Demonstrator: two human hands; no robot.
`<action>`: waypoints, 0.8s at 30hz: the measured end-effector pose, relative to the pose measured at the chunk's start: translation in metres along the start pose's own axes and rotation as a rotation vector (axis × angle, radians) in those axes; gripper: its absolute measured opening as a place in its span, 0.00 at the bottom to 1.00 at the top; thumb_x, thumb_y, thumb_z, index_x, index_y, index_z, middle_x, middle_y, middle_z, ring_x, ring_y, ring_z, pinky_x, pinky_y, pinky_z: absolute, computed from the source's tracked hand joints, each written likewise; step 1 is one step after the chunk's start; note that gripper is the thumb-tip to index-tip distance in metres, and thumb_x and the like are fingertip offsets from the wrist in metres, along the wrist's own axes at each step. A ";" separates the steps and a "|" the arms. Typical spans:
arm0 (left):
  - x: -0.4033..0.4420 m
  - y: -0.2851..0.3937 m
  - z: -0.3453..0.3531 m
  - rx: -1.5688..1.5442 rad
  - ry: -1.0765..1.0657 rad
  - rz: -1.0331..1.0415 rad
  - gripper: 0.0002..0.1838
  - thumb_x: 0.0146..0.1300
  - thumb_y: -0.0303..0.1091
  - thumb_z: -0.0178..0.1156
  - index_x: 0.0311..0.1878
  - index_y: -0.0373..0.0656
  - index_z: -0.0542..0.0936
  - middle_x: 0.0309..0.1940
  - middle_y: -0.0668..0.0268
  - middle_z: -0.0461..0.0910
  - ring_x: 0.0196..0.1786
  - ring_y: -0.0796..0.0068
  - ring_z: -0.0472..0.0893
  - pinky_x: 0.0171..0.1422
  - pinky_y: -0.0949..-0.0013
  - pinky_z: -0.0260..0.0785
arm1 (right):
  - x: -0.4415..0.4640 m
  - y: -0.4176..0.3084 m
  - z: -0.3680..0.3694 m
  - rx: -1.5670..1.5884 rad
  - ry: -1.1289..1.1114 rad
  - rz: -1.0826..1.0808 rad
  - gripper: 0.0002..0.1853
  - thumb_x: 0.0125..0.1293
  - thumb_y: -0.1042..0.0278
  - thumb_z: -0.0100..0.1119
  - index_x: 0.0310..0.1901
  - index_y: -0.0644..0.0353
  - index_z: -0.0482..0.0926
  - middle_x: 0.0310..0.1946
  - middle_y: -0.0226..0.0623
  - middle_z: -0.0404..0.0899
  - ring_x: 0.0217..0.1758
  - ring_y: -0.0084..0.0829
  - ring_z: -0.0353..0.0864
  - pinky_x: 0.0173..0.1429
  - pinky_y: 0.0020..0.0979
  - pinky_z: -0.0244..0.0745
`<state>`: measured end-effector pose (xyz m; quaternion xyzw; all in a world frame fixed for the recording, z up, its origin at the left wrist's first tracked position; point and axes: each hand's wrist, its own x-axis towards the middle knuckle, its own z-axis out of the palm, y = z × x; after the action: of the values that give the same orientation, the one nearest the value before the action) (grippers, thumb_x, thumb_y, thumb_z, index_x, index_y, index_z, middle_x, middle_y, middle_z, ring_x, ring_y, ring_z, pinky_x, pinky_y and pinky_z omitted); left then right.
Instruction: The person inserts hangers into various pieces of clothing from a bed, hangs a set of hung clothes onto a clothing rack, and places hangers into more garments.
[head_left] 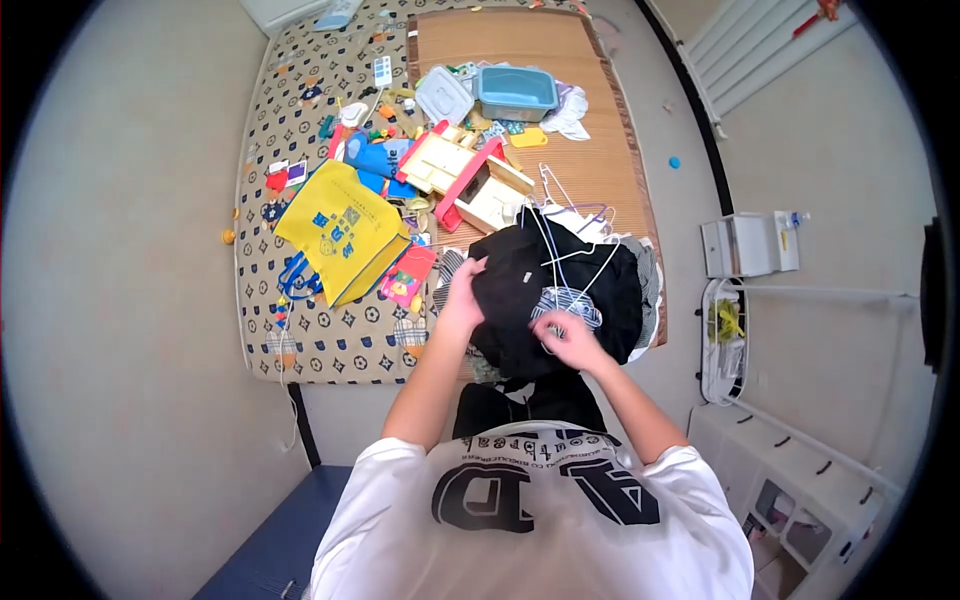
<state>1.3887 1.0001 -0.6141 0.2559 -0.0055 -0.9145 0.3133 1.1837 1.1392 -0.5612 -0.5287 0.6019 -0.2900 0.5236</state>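
My left hand [466,293] is closed on the left edge of a black garment [508,285], thumb on top of the cloth. A small pale label shows on the garment. My right hand [568,338] has its fingers bent together at the lower end of a thin clothes hanger [552,248], beside a blue-and-white striped cloth [568,303]. The exact grip of those fingertips is partly hidden. More dark clothing [618,290] lies under and to the right of the hands. Further white hangers [562,190] rest just beyond the pile.
Left of the clothes stands a yellow bag [345,230] on the patterned bed sheet [330,345]. Beyond are a cream-and-red toy house [445,165], a blue bin [517,92], a pale lid [444,96] and scattered toys. A bamboo mat [600,150] covers the bed's right side.
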 end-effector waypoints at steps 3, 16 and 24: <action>-0.038 0.010 0.015 -0.119 0.154 0.118 0.28 0.62 0.45 0.56 0.64 0.42 0.77 0.58 0.55 0.81 0.59 0.53 0.80 0.70 0.48 0.69 | 0.036 0.031 -0.023 -0.411 0.314 -0.100 0.09 0.62 0.71 0.59 0.43 0.61 0.83 0.40 0.45 0.83 0.49 0.46 0.82 0.55 0.40 0.78; -0.244 0.077 0.114 0.237 0.037 0.881 0.44 0.47 0.46 0.54 0.70 0.33 0.69 0.68 0.44 0.71 0.69 0.43 0.71 0.77 0.46 0.61 | 0.123 0.115 0.045 -0.568 0.228 0.009 0.21 0.51 0.71 0.62 0.50 0.62 0.75 0.55 0.51 0.75 0.58 0.52 0.76 0.58 0.46 0.74; -0.256 0.053 0.110 0.188 0.091 0.849 0.41 0.50 0.43 0.51 0.69 0.32 0.70 0.66 0.46 0.74 0.68 0.46 0.74 0.75 0.49 0.64 | 0.140 0.095 0.075 -0.920 -0.302 -0.197 0.20 0.52 0.54 0.67 0.43 0.57 0.87 0.50 0.41 0.82 0.61 0.43 0.76 0.78 0.54 0.54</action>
<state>1.5394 1.0881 -0.3909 0.2983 -0.1798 -0.6879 0.6368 1.2376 1.0491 -0.7136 -0.7955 0.5322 0.0375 0.2873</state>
